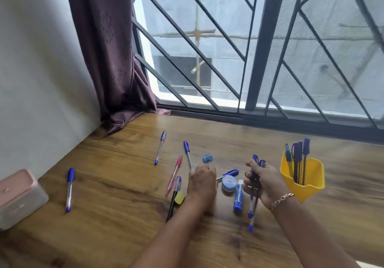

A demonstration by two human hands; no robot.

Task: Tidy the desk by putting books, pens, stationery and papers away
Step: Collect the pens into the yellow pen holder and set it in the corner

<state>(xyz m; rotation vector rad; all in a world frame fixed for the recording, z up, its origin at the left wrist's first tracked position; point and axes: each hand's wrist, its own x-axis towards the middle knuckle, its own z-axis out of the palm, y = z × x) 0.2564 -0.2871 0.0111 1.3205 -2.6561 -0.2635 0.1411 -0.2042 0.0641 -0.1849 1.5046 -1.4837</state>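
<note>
1. The tidy-up looks partly done. Several pens already stand in the yellow holder on the right of the wooden surface.
2. Much is left lying loose: a far-left blue pen, a blue pen near the curtain, a third blue pen, a pink pen and a black pen with a small yellow item just beside it.
3. Small stationery also waits between the hands: a blue sharpener, a round blue case with a capped pen behind it, and a blue glue stick.
4. No books or papers show in view. A pink box sits at the left edge.
5. The right hand has its grip wrapped round a bundle of pens, held roughly upright just beside the holder, apart from it.
6. The left hand lies knuckles-up, fingers curled, at the near tip of the third blue pen. Blur hides whether its grip pinches that pen or holds nothing.
</note>
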